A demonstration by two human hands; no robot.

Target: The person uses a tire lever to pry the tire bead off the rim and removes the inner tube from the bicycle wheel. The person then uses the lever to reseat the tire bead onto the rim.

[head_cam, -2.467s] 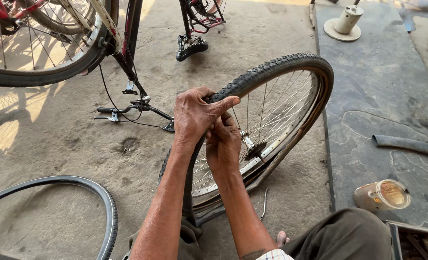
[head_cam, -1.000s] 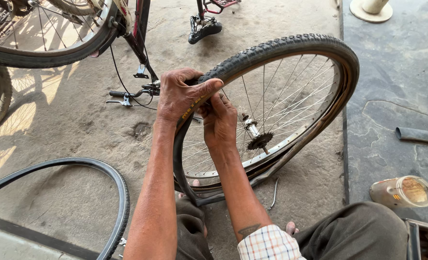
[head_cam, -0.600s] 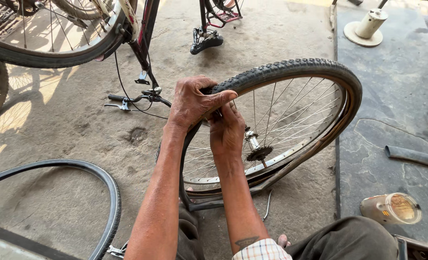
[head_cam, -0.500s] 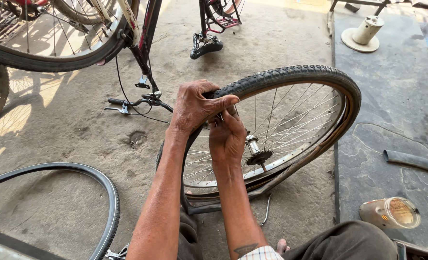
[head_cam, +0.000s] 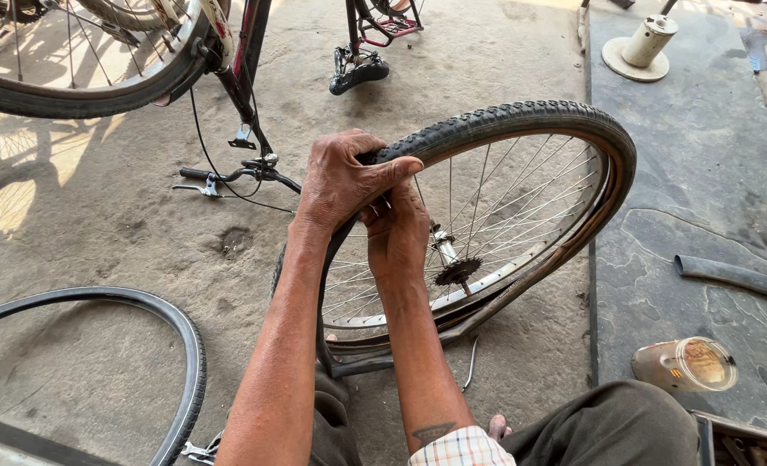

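A: How does the bicycle wheel [head_cam: 496,224] look?
B: Knobby black tyre, thin silver spokes, a small sprocket [head_cam: 458,272] at the hub; it stands tilted mid-frame.
A: The hands?
B: The left hand [head_cam: 345,177] clamps the tyre at ten o'clock; the right hand [head_cam: 398,235] grips just beneath.

Sunlit workshop floor, seen from above

Sunlight is falling across the dusty concrete floor [head_cam: 99,250], throwing spoke shadows at the left, while a darker stone slab [head_cam: 703,198] is lying along the right. A parked bicycle [head_cam: 228,60] is standing at the top, a loose tyre [head_cam: 172,328] is lying lower left, and a white pedestal base [head_cam: 638,52] is sitting far back.
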